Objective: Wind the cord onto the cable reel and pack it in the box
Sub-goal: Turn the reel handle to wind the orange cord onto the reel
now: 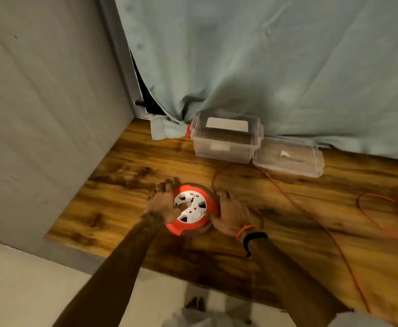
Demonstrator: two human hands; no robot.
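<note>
Both hands flank the cable reel (192, 207) on the wood floor (132, 185): left hand (161, 200) grips its rim, right hand (231, 212) lies flat against the far side, fingers together, though blur makes that uncertain. Winding is barely started; most of the cord (294, 199) trails loose right of the reel. Beyond the reel, the box (225, 140) stands open, apparently empty, lid (287, 156) beside it.

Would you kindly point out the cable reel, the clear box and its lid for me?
cable reel (191, 207), head view, on its white hub face.
clear box (224, 149), head view, on its front wall.
lid (287, 159), head view, on its flat middle, lying beside the box.
</note>
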